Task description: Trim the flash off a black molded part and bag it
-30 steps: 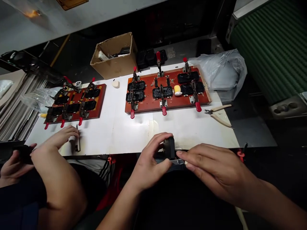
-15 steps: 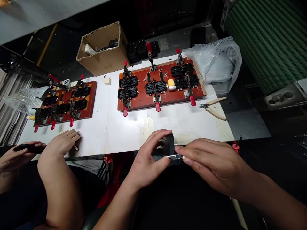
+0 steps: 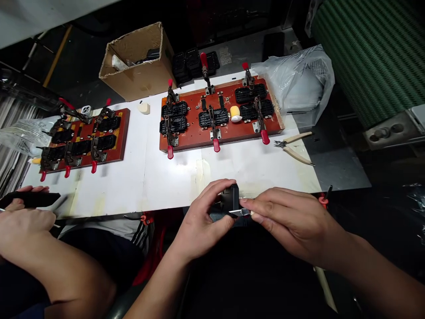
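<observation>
My left hand (image 3: 203, 217) grips a small black plastic part (image 3: 231, 197) at the near edge of the white table (image 3: 166, 177). My right hand (image 3: 285, 221) pinches a small metal blade (image 3: 238, 212) whose tip rests against the part's lower side. Both hands meet just in front of the table edge. Beyond them lies a red-brown jig board (image 3: 221, 116) with red-handled toggle clamps and several black parts fixed in it.
A co-worker's hands (image 3: 23, 217) at the left hold a black part. A second clamp board (image 3: 81, 139) lies before them. A cardboard box (image 3: 137, 64), a plastic bag (image 3: 299, 84), cream-handled pliers (image 3: 294, 148) and a yellow-white roller (image 3: 235, 113) are around.
The co-worker's hand has drawn back from the table to the black part at the left edge. My hands have stayed together on the part and blade; the view shifted slightly.
</observation>
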A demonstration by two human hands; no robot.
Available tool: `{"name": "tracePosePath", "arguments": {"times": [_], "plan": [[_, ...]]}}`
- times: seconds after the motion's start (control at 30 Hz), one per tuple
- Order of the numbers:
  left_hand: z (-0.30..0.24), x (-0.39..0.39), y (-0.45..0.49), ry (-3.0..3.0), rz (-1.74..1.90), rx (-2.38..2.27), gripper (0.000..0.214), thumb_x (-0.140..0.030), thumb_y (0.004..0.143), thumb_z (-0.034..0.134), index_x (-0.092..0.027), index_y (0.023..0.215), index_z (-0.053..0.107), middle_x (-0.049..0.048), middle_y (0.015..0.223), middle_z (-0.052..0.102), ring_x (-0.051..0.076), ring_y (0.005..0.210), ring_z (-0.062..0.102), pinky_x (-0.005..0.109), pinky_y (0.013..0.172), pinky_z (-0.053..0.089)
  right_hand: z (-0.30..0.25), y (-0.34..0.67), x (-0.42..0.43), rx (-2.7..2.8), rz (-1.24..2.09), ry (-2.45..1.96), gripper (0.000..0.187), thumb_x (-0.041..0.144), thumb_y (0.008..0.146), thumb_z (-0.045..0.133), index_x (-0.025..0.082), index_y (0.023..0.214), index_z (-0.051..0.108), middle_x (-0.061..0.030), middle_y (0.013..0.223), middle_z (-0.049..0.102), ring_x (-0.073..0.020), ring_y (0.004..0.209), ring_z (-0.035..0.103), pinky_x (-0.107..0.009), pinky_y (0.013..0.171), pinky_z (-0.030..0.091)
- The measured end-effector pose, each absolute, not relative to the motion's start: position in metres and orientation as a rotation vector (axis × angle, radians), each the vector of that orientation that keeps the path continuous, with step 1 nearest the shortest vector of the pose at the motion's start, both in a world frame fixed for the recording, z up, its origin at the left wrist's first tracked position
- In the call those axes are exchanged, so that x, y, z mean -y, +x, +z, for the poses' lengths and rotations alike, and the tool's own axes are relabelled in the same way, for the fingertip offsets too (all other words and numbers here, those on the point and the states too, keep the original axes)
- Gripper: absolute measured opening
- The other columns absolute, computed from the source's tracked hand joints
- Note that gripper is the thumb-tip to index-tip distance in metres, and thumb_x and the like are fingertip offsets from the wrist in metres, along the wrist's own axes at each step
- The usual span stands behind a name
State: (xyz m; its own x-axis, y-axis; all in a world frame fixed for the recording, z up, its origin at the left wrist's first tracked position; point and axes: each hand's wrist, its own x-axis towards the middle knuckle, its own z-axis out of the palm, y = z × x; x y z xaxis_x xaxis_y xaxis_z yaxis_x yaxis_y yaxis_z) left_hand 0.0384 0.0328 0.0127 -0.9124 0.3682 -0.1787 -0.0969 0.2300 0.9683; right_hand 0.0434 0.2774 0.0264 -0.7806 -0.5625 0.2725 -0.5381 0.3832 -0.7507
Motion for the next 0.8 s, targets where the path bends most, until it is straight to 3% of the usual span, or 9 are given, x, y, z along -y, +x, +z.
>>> {"name": "tracePosePath", "arguments": {"times": [0.2, 0.37, 0.63, 0.8], "plan": [[0.015, -0.033, 0.041, 0.329, 1.708, -2.105, 0.060, -0.011, 0.090, 0.073, -0.035, 0.143, 0.058, 0.0051, 0.146, 0.057, 0.026, 0.136, 0.057, 0.041, 0.115, 0.050, 0.019, 0.032, -0.282, -2.667, -1.364, -0.900, 0.035, 0.012, 0.104, 0.059, 0.019, 0.137, 0.067, -0.0057, 0.114, 0.074, -0.0172, 0.102, 0.068, -0.030, 0.092, 0.052], [0.020, -0.037, 0.045, 0.331, 1.702, -2.014, 0.062, -0.011, 0.089, 0.075, -0.038, 0.143, 0.059, 0.0048, 0.145, 0.057, 0.027, 0.134, 0.059, 0.042, 0.113, 0.051, 0.013, 0.018, -0.293, -2.870, -1.334, -0.481, 0.029, 0.021, 0.106, 0.059, 0.021, 0.132, 0.072, -0.0032, 0.104, 0.074, -0.0150, 0.094, 0.069, -0.027, 0.084, 0.051], [0.015, -0.034, 0.044, 0.265, 1.747, -2.002, 0.058, -0.016, 0.091, 0.076, -0.036, 0.142, 0.059, 0.0064, 0.144, 0.057, 0.027, 0.134, 0.059, 0.040, 0.110, 0.053, 0.030, 0.043, -0.286, -2.490, -1.480, -0.904, 0.043, 0.013, 0.104, 0.059, 0.026, 0.145, 0.060, -0.0024, 0.109, 0.072, -0.0161, 0.098, 0.067, -0.028, 0.088, 0.051], [0.016, -0.035, 0.047, 0.333, 1.723, -1.972, 0.060, -0.016, 0.090, 0.077, -0.038, 0.143, 0.059, 0.0053, 0.145, 0.058, 0.028, 0.136, 0.058, 0.043, 0.115, 0.050, 0.020, 0.033, -0.290, -2.777, -1.303, -0.561, 0.030, 0.023, 0.107, 0.056, 0.027, 0.135, 0.067, -0.0033, 0.109, 0.073, -0.0177, 0.096, 0.068, -0.030, 0.087, 0.050]]}}
